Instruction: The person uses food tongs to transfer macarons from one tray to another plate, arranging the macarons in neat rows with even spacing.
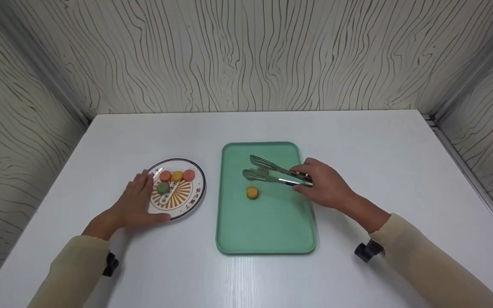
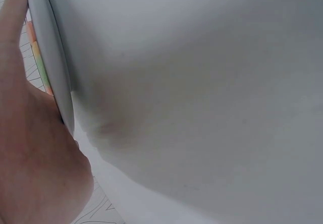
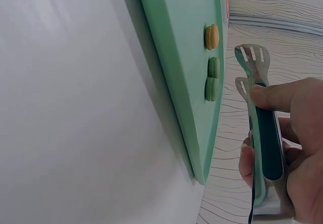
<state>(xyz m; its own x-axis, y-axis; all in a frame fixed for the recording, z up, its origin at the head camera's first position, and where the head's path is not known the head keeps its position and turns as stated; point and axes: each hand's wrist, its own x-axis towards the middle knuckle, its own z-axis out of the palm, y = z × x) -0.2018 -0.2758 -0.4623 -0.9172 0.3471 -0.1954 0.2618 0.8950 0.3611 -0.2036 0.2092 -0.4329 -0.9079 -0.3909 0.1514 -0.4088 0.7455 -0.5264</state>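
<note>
My left hand (image 1: 137,205) rests against the left side of a round white plate (image 1: 197,182), its fingers extended along the rim and its thumb at the near edge. On that plate lie a red macaron (image 1: 165,176), a yellow macaron (image 1: 177,176), a pink macaron (image 1: 188,175) and a green macaron (image 1: 162,187). Metal serving tongs (image 1: 289,182) are held in my right hand (image 1: 328,184), their slotted ends apart and above a green tray (image 1: 268,231). A yellow-orange macaron (image 1: 252,192) sits on the tray. Two green macarons (image 3: 213,67) show beside it in the right wrist view; the tongs mostly cover them from the head.
Tray and plate stand side by side on a white table (image 1: 357,137), with a gap between them. Wood-grain patterned panels (image 1: 246,55) rise behind the table and at both sides. A small black device (image 1: 368,251) is by the right wrist.
</note>
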